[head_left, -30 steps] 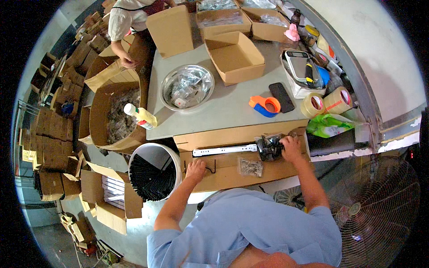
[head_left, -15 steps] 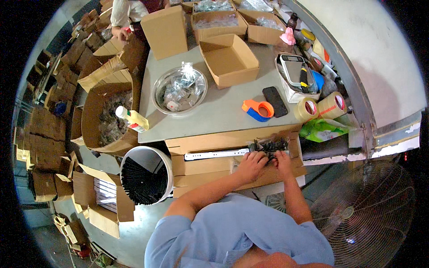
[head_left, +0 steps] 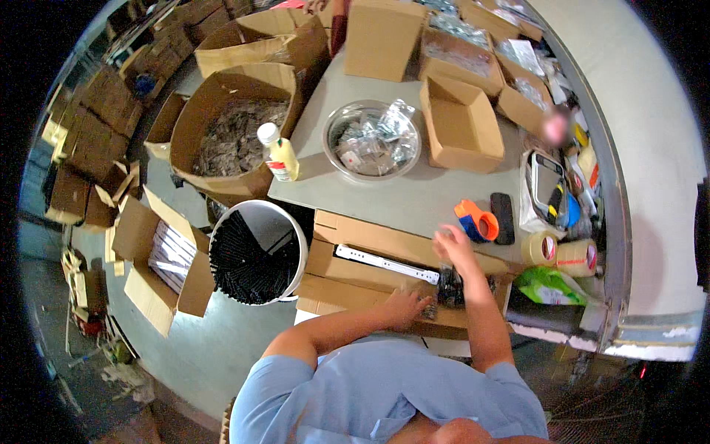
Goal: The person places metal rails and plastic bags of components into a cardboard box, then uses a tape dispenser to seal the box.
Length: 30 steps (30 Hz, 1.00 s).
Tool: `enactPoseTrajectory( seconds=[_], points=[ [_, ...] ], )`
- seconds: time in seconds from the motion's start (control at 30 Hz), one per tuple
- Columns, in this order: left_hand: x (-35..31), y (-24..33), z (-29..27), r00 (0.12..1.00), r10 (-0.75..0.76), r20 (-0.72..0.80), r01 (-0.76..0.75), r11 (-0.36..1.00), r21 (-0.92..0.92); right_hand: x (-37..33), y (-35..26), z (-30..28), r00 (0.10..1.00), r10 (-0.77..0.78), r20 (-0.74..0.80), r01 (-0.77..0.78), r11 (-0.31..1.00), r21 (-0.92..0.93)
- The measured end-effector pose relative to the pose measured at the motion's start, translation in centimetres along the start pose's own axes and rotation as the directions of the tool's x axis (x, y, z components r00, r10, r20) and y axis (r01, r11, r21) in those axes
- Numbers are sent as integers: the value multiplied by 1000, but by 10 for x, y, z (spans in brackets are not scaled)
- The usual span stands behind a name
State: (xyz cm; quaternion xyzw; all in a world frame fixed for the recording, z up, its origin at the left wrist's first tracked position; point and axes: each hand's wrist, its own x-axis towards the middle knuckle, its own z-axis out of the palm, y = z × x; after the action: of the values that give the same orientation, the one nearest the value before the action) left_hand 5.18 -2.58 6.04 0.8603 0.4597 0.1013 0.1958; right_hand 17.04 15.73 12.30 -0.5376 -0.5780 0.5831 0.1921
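A long cardboard box (head_left: 347,294) lies open in front of me, its flaps spread. Inside rests a white metal drawer slide (head_left: 388,265) with holes along it, slightly tilted down to the right. Beside its right end is a heap of small black parts (head_left: 451,287), too dark to tell apart. My left hand (head_left: 403,308) is low at the box's near side, fingers spread toward the black parts; whether it touches them is unclear. My right hand (head_left: 454,250) is raised above the box's far edge, fingers apart, with nothing visible in it.
On the table are a steel bowl (head_left: 347,172) of bagged hardware, a yellowish bottle (head_left: 282,159), an orange-blue tape dispenser (head_left: 482,222), a black phone (head_left: 502,218) and an open carton (head_left: 473,159). Left stand a white bucket (head_left: 299,259) of black strips and a carton (head_left: 151,296) of white strips.
My hands were together at the black parts; now the right is lifted up and away, the left drawn back nearer me. The view has swung, so everything sits further right.
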Motion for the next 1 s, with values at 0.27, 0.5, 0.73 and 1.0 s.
enactPoseTrajectory(
  seconds=[0.27, 0.5, 0.73, 1.0],
  points=[
    [33, -15, -9, 883, -147, 446, 291, 916, -276, 147, -69, 113, 919, 116, 377, -361, 630, 688],
    [9, -6, 7, 971, -225, 77, 231, 968, -93, 79, -36, 80, 975, 129, 181, -215, 748, 628],
    [-2, 5, -26, 987, -121, 105, 136, 979, -150, -52, 3, 26, 998, 56, 3, -50, 871, 490],
    [-17, 10, -5, 945, 169, -281, -132, 980, 147, -65, 100, -10, 981, -156, 118, 188, 918, -350]
  ],
)
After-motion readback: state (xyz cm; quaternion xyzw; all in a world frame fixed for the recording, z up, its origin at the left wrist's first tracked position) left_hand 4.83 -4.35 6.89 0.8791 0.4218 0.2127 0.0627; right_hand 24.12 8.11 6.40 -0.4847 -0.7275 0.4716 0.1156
